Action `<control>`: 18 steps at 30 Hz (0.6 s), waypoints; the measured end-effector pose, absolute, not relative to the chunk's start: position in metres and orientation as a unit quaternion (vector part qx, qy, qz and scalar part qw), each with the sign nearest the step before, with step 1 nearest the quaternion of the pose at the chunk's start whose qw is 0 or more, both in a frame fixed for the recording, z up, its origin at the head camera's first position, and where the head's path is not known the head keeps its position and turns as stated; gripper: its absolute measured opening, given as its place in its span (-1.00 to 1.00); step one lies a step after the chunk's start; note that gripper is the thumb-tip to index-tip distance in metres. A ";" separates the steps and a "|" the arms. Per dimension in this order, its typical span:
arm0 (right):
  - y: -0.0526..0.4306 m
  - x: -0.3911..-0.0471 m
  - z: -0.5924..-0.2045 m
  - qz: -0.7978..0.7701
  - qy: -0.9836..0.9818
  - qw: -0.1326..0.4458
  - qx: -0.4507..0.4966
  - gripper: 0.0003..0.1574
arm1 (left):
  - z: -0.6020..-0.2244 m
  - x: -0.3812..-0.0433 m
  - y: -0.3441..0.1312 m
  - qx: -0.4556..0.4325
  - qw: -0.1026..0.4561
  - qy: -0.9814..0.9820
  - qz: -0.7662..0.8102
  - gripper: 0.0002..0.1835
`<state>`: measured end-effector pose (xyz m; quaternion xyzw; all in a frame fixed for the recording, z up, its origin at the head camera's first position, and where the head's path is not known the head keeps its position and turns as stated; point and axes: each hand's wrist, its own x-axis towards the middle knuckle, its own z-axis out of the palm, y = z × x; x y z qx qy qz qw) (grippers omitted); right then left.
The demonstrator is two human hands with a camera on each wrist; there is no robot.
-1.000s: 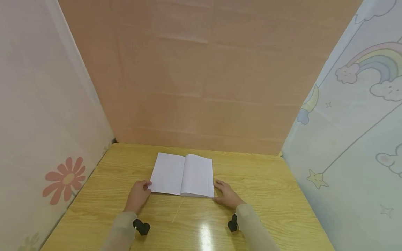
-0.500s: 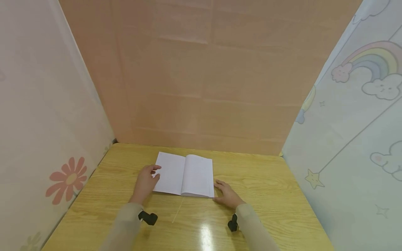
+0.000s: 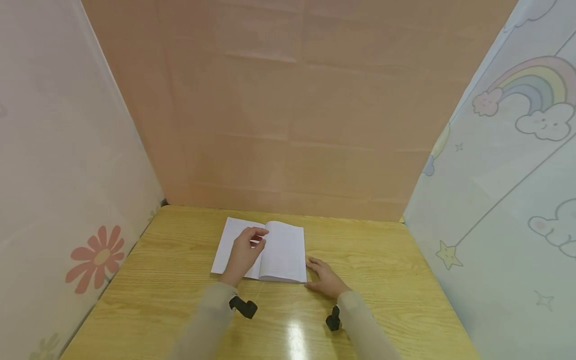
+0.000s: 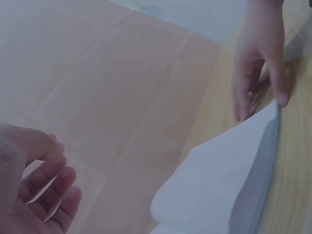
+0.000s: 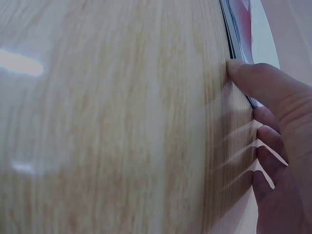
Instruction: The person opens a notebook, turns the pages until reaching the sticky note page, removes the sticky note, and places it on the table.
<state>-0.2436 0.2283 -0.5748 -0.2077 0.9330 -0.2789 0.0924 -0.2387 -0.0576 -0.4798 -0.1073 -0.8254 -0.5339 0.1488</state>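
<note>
An open notebook (image 3: 283, 252) with ruled white pages lies on the wooden table. Over its left page hovers my left hand (image 3: 245, 250), fingers loosely bent and nothing between them; it hides part of that page. The left wrist view shows the same left hand (image 4: 39, 180) apart from the raised, curving pages (image 4: 219, 161). At the notebook's lower right corner rests my right hand (image 3: 328, 281), fingers spread along the edge. In the right wrist view, the right thumb (image 5: 258, 83) touches the notebook's dark cover edge (image 5: 234, 44).
The wooden table (image 3: 382, 290) extends around the notebook. A thin ribbon (image 3: 261, 287) trails from its lower edge. A brown sheet (image 3: 288, 125) hangs behind the table, with patterned walls at left (image 3: 67, 150) and right (image 3: 504, 200). Dark wrist devices sit on both sleeves.
My left hand has let go of the notebook's lower left edge and moved right and up across the left page towards the spine. The right hand has stayed in place.
</note>
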 end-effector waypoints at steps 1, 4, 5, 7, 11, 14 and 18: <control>0.228 -0.244 -0.575 -0.278 0.933 0.092 -0.208 -0.10 | -0.483 -0.240 -0.054 -0.109 0.143 -0.823 -0.538 -0.77; 0.227 -0.245 -0.577 -0.281 0.932 0.090 -0.211 -0.09 | -0.492 -0.240 -0.044 -0.114 0.120 -0.821 -0.546 -0.77; 0.227 -0.245 -0.578 -0.284 0.931 0.088 -0.211 -0.10 | -0.494 -0.240 -0.040 -0.117 0.113 -0.822 -0.546 -0.78; 0.227 -0.246 -0.579 -0.284 0.932 0.087 -0.210 -0.09 | -0.499 -0.238 -0.033 -0.121 0.095 -0.822 -0.548 -0.80; 0.227 -0.247 -0.581 -0.286 0.931 0.080 -0.211 -0.10 | -0.508 -0.236 -0.020 -0.140 0.074 -0.826 -0.541 -0.83; 0.227 -0.248 -0.581 -0.289 0.930 0.077 -0.212 -0.11 | -0.515 -0.235 -0.011 -0.162 0.067 -0.828 -0.532 -0.83; 0.227 -0.248 -0.580 -0.291 0.929 0.077 -0.214 -0.11 | -0.526 -0.235 -0.002 -0.187 0.051 -0.834 -0.517 -0.83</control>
